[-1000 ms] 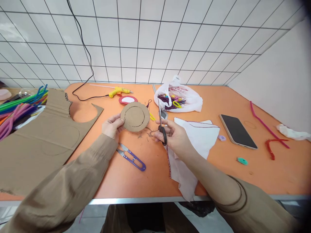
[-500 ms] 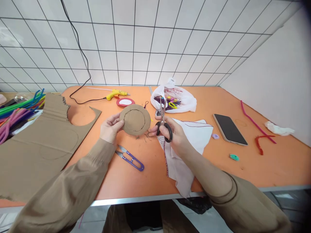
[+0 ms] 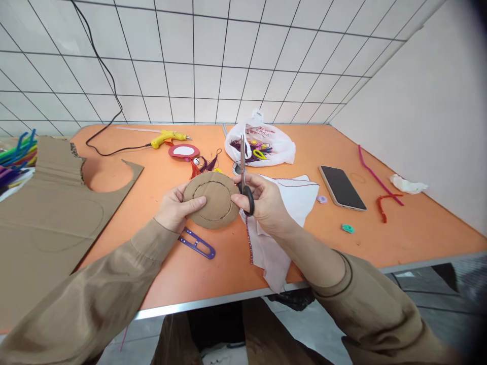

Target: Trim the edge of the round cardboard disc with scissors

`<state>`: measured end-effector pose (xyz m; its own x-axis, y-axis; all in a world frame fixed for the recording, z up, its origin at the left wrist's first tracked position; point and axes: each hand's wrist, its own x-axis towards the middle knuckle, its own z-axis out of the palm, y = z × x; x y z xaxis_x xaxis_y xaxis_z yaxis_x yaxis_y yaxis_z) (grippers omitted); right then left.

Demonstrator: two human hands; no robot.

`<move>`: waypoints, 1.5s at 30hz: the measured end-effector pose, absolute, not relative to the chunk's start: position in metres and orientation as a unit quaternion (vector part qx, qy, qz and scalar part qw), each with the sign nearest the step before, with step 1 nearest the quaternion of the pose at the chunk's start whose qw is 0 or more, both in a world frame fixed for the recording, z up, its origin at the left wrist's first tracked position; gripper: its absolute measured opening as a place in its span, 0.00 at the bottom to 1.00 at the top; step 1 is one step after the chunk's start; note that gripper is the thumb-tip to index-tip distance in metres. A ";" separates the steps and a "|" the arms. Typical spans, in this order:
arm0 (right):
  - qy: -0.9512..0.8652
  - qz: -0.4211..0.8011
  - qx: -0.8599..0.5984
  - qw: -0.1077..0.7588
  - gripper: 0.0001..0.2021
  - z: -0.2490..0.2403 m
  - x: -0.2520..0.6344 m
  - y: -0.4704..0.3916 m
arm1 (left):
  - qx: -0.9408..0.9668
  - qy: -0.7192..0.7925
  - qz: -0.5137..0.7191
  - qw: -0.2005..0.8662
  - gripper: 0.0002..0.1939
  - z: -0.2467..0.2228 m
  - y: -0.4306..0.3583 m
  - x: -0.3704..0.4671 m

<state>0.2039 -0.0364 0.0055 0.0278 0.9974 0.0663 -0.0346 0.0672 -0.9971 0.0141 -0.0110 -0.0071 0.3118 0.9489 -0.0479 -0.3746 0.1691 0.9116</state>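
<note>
Between my hands is a round cardboard disc (image 3: 211, 201) with a smaller circle cut or scored inside it. My left hand (image 3: 177, 207) pinches the disc's left edge, thumb lying on its face. With my right hand (image 3: 263, 199) I hold black-handled scissors (image 3: 243, 157), blades pointing up and nearly together, while my thumb touches the disc's right edge. Purple thread snips (image 3: 198, 244) lie on the table just below the disc, their tips hidden by my left hand. A white cloth with dark red stitching (image 3: 292, 195) is spread under my right hand.
A large cardboard sheet (image 3: 45, 223) with a round cutout covers the left side. Behind are a yellow glue gun (image 3: 167, 138), a red-rimmed oval piece (image 3: 183, 151), tassels (image 3: 209, 164) and a white plastic bag (image 3: 283, 150). A phone (image 3: 342, 187) and pipe cleaners (image 3: 380, 175) lie right.
My right hand has come in to the disc's right edge, and the scissor blades have closed together. My left thumb now reaches further over the disc. The view has shifted, uncovering the tassels.
</note>
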 end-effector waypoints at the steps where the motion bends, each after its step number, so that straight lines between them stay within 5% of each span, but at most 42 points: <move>1: -0.496 0.495 -0.475 0.532 0.20 0.006 0.204 -0.037 | 0.427 0.337 0.478 0.690 0.21 -0.006 -0.012 0.015; 10: -0.440 0.572 -0.442 0.533 0.19 0.002 0.203 -0.034 | 0.424 0.343 0.471 0.693 0.18 -0.008 -0.008 0.013; 26: -0.459 0.506 -0.454 0.572 0.17 0.004 0.203 -0.035 | 0.402 0.332 0.428 0.738 0.18 -0.014 -0.007 0.009; 40: -0.476 0.527 -0.481 0.514 0.19 0.000 0.202 -0.034 | 0.404 0.344 0.455 0.715 0.18 -0.023 -0.006 0.011; 45: -0.479 0.528 -0.469 0.521 0.19 -0.001 0.202 -0.034 | 0.462 0.389 0.377 0.702 0.22 -0.020 -0.008 0.008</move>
<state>0.2019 -0.0335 -0.0013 -0.0159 0.9999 0.0041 -0.1008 0.0025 -0.9949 0.0079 -0.0084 -0.0204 0.4133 0.8889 -0.1977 -0.1697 0.2885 0.9423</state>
